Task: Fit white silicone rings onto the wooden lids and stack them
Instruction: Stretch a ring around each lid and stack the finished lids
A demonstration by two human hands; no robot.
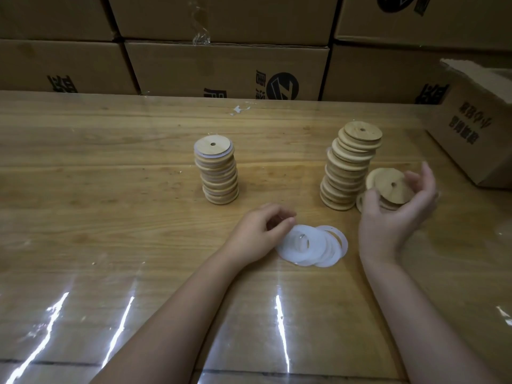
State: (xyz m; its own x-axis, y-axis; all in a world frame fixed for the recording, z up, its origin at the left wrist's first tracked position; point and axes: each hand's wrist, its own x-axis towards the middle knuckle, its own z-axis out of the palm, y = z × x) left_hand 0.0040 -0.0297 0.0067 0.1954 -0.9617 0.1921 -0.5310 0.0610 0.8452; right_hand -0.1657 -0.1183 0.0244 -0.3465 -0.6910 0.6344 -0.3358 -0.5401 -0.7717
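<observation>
A pile of white silicone rings [313, 245] lies flat on the table in front of me. My left hand [257, 234] rests at the pile's left edge, fingertips pinching a ring there. My right hand [393, 214] holds a round wooden lid [388, 188] with a centre hole, tilted, just right of a leaning stack of bare wooden lids [347, 167]. Another lid [360, 202] lies on the table under my right hand, mostly hidden. To the left stands a stack of lids with white rings fitted [217, 170].
The wooden table [110, 189] has a glossy clear cover. Stacked cardboard boxes [227, 67] form a wall along the far edge. An open cardboard box [476, 120] sits at the right, close behind my right hand.
</observation>
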